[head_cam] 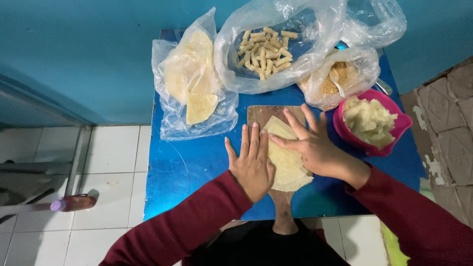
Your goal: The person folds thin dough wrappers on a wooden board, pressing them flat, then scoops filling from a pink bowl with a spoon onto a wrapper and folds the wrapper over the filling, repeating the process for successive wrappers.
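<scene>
Now both hands flat on a thin pale wrapper sheet (287, 162), spread on a wooden paddle board (282, 197) at the near edge of the blue bench (187, 167). Left hand (252, 165) palm down, fingers together, resting on the sheet's left edge and the board. Right hand (315, 148) fingers splayed across the sheet's upper part. Neither grip closed on anything; only pressing. Looks like the flattening step, sheet laid out but no filling on it. Pink bowl of pale mash (369, 120) just right of the board; bag of finished rolls (266, 47) behind; bag of crumbs with spoon (337, 79) beside it; bag of spare wrappers (194, 83) to the left. Next move likely calls for freeing one hand toward the mash while holding the sheet still with the other.
</scene>
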`<state>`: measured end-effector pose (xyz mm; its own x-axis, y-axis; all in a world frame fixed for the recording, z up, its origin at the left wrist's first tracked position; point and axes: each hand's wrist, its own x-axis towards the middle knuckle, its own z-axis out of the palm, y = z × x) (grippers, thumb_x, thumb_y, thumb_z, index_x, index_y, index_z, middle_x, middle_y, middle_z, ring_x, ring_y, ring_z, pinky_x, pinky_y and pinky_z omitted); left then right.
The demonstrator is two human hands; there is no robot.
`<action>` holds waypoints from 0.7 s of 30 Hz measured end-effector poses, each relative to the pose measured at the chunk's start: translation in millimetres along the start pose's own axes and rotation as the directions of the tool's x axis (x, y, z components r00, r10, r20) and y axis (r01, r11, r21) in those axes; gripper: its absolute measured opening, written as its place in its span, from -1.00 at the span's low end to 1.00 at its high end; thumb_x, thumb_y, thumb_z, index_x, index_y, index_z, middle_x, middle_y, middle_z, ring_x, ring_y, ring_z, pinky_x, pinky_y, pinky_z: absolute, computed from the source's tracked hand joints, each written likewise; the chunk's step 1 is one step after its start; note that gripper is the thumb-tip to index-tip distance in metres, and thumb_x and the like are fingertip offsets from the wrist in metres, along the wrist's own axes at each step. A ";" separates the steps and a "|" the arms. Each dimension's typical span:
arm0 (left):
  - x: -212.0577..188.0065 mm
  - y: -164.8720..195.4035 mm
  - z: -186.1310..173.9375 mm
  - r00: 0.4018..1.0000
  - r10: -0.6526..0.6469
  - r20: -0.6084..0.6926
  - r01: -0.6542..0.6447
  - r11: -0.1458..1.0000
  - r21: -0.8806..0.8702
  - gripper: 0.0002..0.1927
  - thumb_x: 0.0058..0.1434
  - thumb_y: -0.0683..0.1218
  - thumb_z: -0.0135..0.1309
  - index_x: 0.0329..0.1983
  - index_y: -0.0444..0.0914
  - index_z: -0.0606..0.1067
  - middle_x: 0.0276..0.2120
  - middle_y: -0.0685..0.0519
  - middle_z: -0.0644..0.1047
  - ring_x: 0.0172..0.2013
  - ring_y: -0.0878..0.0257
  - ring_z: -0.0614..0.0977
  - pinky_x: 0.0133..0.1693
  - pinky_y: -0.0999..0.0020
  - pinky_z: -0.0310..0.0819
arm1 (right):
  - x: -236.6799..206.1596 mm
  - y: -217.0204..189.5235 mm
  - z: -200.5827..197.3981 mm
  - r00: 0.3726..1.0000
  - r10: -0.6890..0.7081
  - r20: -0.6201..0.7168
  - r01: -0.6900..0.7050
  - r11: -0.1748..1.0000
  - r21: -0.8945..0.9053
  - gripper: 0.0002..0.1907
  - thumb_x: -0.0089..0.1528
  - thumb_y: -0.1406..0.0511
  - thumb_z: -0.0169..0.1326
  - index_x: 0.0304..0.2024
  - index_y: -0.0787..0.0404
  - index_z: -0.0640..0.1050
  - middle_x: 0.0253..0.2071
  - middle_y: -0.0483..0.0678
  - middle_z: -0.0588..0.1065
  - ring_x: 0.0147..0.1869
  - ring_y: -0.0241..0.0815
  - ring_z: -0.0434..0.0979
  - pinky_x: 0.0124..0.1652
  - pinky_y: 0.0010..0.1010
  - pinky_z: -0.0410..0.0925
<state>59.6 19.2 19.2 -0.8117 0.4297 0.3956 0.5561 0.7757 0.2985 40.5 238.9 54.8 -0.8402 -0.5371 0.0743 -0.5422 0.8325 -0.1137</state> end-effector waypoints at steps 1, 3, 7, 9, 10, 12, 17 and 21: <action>-0.2 -0.1 0.4 1.000 0.001 -0.001 -0.001 1.000 -0.003 -0.23 0.16 0.01 -0.04 0.44 -0.40 0.22 0.47 -0.27 0.14 0.47 -0.20 0.10 0.25 -0.58 -0.08 | -1.0 3.0 1.2 1.000 -0.012 0.014 0.012 1.000 0.016 -0.13 -0.02 0.56 -0.11 0.24 -0.32 0.52 0.55 0.19 -0.09 0.54 0.52 -0.24 0.26 0.44 -0.28; -0.6 -0.2 1.3 1.000 -0.001 -0.004 0.001 1.000 -0.009 -0.22 0.15 0.01 -0.04 0.43 -0.41 0.23 0.46 -0.27 0.14 0.47 -0.20 0.11 0.25 -0.59 -0.09 | -1.6 11.6 2.0 0.998 -0.042 0.043 0.040 0.998 0.047 -0.14 0.03 0.57 -0.13 0.22 -0.39 0.53 0.57 0.16 -0.12 0.55 0.51 -0.26 0.28 0.43 -0.28; -0.4 -0.6 2.3 1.000 -0.001 -0.012 0.001 1.000 -0.003 -0.23 0.14 0.00 -0.05 0.43 -0.40 0.23 0.47 -0.26 0.15 0.47 -0.19 0.11 0.25 -0.59 -0.09 | -1.1 26.5 -3.9 0.989 -0.038 0.145 0.012 0.984 0.177 -0.12 0.03 0.60 -0.17 0.18 -0.42 0.57 0.57 0.17 -0.13 0.57 0.52 -0.32 0.29 0.35 -0.31; -0.3 -0.1 2.3 1.000 -0.006 -0.027 0.006 1.000 0.001 -0.23 0.15 0.00 -0.05 0.43 -0.39 0.23 0.47 -0.25 0.15 0.48 -0.18 0.11 0.27 -0.58 -0.09 | -0.1 29.5 -11.5 0.992 -0.034 0.120 0.012 0.984 0.180 -0.11 0.02 0.62 -0.18 0.13 -0.44 0.61 0.59 0.13 -0.06 0.59 0.46 -0.27 0.36 0.22 -0.28; -0.3 -0.1 2.0 1.000 -0.002 -0.022 0.002 1.000 -0.002 -0.23 0.15 0.00 -0.05 0.43 -0.40 0.23 0.47 -0.25 0.15 0.48 -0.19 0.11 0.26 -0.59 -0.09 | 0.7 29.1 -15.7 0.998 -0.023 0.055 0.009 0.971 0.239 -0.12 0.02 0.62 -0.20 0.15 -0.38 0.59 0.59 0.15 -0.03 0.60 0.41 -0.20 0.39 0.15 -0.21; 0.0 -0.7 1.2 1.000 0.005 -0.010 -0.005 1.000 -0.008 -0.22 0.14 0.01 -0.05 0.43 -0.42 0.22 0.46 -0.27 0.15 0.47 -0.20 0.10 0.24 -0.60 -0.10 | 1.1 27.1 -26.2 0.997 0.011 -0.073 0.015 0.934 0.356 -0.13 0.03 0.64 -0.25 0.19 -0.27 0.57 0.60 0.17 0.03 0.62 0.31 -0.07 0.43 0.01 -0.07; -0.1 -0.7 0.1 1.000 0.005 -0.005 -0.005 1.000 -0.013 -0.22 0.14 0.01 -0.05 0.42 -0.43 0.22 0.45 -0.28 0.14 0.46 -0.22 0.11 0.23 -0.59 -0.09 | -2.5 14.8 -44.7 0.993 -0.033 -0.117 0.057 0.978 0.201 -0.18 0.06 0.61 -0.19 0.25 -0.20 0.52 0.54 0.14 0.12 0.57 0.17 0.13 0.39 -0.05 0.17; -0.6 -0.5 1.4 1.000 0.009 -0.026 -0.010 0.999 -0.034 -0.22 0.13 0.01 -0.04 0.42 -0.42 0.23 0.46 -0.28 0.14 0.46 -0.22 0.11 0.24 -0.59 -0.10 | 1.8 3.8 -44.1 0.936 -0.286 -0.207 0.245 0.948 -0.201 -0.40 0.18 0.45 -0.01 0.17 -0.28 0.57 0.46 0.01 0.22 0.46 0.18 0.19 0.29 0.02 0.20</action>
<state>59.5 19.2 17.6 -0.8019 0.4246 0.4203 0.5697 0.7551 0.3243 36.9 247.1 98.2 -0.6310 -0.7124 0.3073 -0.7201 0.6852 0.1097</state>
